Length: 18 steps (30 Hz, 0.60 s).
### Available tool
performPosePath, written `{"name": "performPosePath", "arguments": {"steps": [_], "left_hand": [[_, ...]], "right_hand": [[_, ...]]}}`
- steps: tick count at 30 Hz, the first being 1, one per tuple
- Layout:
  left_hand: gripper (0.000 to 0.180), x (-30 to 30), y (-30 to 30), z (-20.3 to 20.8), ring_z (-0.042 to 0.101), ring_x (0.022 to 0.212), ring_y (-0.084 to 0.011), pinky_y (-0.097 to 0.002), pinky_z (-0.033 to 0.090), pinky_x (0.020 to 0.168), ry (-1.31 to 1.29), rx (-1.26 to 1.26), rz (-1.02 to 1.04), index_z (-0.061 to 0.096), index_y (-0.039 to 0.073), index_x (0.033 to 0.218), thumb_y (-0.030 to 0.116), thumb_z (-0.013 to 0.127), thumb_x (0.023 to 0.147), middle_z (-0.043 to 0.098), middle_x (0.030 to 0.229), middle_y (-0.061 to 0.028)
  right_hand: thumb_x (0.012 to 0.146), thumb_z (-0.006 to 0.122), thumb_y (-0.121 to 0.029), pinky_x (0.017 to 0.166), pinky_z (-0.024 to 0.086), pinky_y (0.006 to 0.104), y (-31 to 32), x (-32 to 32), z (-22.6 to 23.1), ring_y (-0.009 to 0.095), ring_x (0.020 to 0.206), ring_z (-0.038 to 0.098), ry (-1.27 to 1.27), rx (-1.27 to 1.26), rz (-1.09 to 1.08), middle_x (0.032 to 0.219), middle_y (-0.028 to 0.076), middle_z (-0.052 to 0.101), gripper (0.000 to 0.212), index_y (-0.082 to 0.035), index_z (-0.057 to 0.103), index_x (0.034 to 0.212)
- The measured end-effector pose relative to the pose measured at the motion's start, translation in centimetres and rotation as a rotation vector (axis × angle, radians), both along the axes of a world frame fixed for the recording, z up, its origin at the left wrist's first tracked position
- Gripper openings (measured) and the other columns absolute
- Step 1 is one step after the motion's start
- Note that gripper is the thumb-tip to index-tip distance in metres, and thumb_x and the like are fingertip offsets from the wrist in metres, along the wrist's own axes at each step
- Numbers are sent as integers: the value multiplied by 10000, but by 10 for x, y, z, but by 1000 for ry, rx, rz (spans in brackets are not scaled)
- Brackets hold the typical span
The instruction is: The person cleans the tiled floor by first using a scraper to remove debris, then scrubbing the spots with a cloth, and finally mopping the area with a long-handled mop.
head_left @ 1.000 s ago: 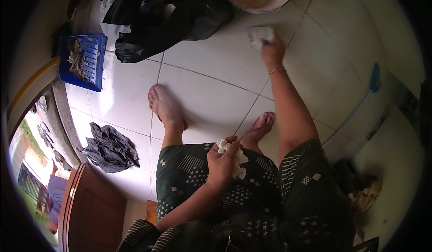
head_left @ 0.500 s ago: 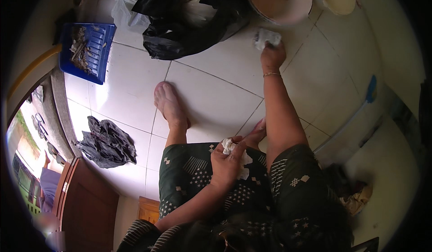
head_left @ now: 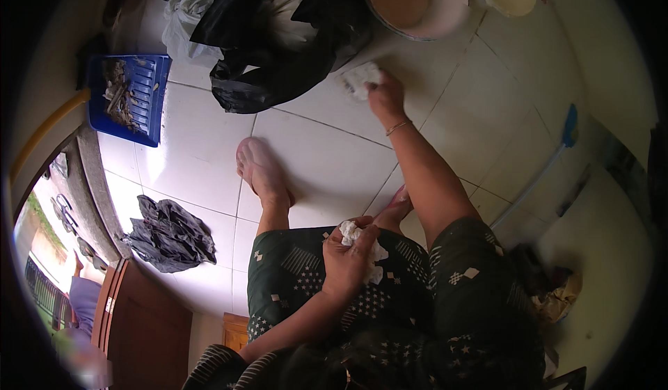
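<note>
A flat, whitish folded wad (head_left: 360, 80) lies at the far middle of the white tiled floor (head_left: 327, 157), slightly blurred; the right hand (head_left: 387, 96) is clamped on its right edge. The left hand (head_left: 346, 261), near the lap, has its fingers closed around a crumpled white soft piece (head_left: 351, 233). Left of the wad sits a glossy black plastic bag (head_left: 240, 87); beyond it, to the right, stands a round pale tub (head_left: 445, 4). Far left, a blue ribbed plastic dustpan (head_left: 148, 98) holds brownish debris (head_left: 120, 98). Nearer on the left lies a crumpled black plastic sheet (head_left: 170, 233).
</note>
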<state>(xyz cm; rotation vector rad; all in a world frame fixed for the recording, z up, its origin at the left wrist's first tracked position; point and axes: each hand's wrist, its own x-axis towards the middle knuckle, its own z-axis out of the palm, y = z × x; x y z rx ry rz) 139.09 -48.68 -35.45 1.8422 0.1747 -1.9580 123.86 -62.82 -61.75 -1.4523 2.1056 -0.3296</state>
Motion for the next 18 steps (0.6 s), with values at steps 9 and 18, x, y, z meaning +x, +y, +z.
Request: {"name": "performPosePath", "arguments": {"steps": [9, 18], "left_hand": [[247, 4, -8, 2, 569, 685, -79, -208, 459, 627, -24, 30, -56, 588, -37, 991, 116, 620, 799, 632, 790, -53], [273, -11, -13, 8, 580, 691, -93, -214, 470, 625, -8, 61, -116, 567, -38, 1018, 117, 612, 797, 633, 806, -69]], "right_hand": [[730, 649, -160, 810, 440, 412, 1, -43, 14, 377, 934, 550, -74, -33, 190, 938, 208, 600, 322, -21, 577, 1012], [745, 648, -210, 860, 441, 372, -57, -264, -24, 334, 982, 566, 152, -75, -598, 1000, 210, 605, 350, 27, 579, 993]]}}
